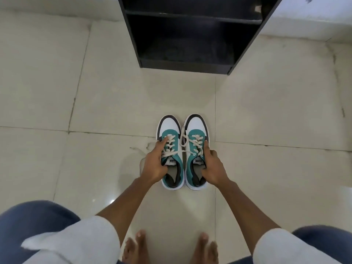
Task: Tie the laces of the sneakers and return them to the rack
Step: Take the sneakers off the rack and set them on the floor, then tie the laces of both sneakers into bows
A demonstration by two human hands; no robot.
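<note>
Two teal, white and black sneakers stand side by side on the tiled floor, toes pointing away from me. My left hand (154,164) grips the left sneaker (170,128) at its tongue and collar, fingers over the cream laces. My right hand (213,167) holds the right sneaker (197,126) the same way, thumb inside the opening. Loose lace ends (183,139) hang between the two shoes. The black shoe rack (190,65) stands straight ahead, its lower shelves open and dark.
My bare feet (169,248) and bent knees in blue trousers fill the bottom of the view. A white wall ledge (314,18) runs to the right of the rack. Pale floor tiles (95,92) surround the shoes on all sides.
</note>
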